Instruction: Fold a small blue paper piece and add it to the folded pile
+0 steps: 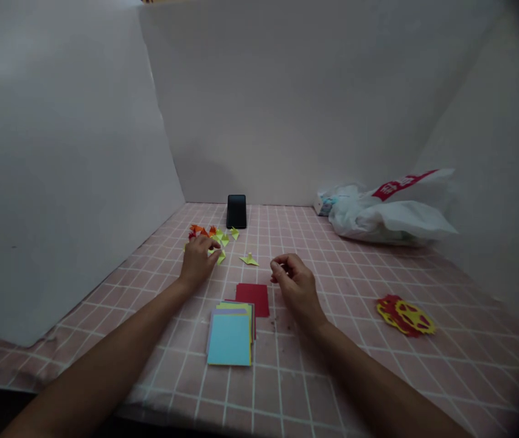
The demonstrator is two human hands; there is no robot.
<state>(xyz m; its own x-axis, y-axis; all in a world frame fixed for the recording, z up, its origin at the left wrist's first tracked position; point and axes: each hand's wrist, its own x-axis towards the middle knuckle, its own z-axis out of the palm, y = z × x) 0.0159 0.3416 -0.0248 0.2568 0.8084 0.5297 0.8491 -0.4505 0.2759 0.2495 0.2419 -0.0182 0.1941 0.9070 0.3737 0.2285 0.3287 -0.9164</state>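
My left hand (pixel 198 260) is among a cluster of small folded paper cranes at the back left, its thumb and forefinger a little apart beside a yellow paper crane (pixel 221 258). Behind it lie several orange paper cranes (pixel 202 230) and more yellow ones, partly covered by the hand. A single yellow paper crane (pixel 249 260) rests between my two hands. Just above the table, my right hand (pixel 296 286) is loosely closed, fingers curled toward the thumb, with nothing visible in them. Nearer me are a red paper square (pixel 254 299) and a stack of coloured paper squares (pixel 229 340), light blue on top.
A black phone (pixel 236 212) leans upright at the back. To the back right lies a white plastic bag (pixel 387 219) beside a small box (pixel 322 204). Red and yellow paper cut-outs (pixel 407 317) lie at right. White panels (pixel 309 109) enclose the pink checked tablecloth (pixel 332 377).
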